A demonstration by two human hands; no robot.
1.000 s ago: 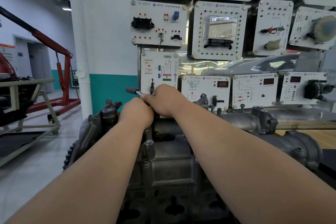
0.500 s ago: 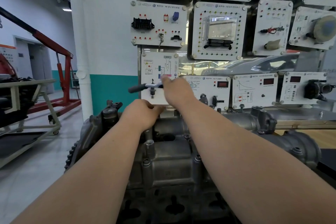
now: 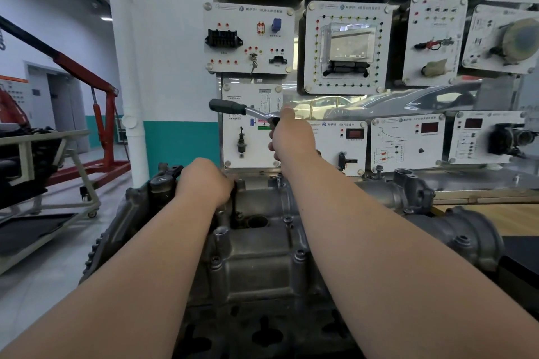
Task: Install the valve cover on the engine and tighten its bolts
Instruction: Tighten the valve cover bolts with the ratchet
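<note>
Right hand: my right hand grips the ratchet by its head, fingers wrapped tight round the metal. The black handle sticks out to the left, free.
Left hand: my left hand rests on the far end of the valve cover. The fingers curl down over the edge and I cannot tell whether they hold anything.
Valve cover: it sits on top of the engine, straight ahead between my forearms, on the table.
Bolts: several bolt heads show along the cover's edges and look seated. I cannot judge how tight they are.
What changed: a second ago the ratchet was down on the far end of the cover, under both hands. Now it is lifted well clear and held up in front of the white panel.
What it means: I take it the work at that far bolt is over for now, and the tool is free to go to another bolt.
Watch for: the socket end is hidden behind my hand, so I must seat it squarely before I pull.
</note>
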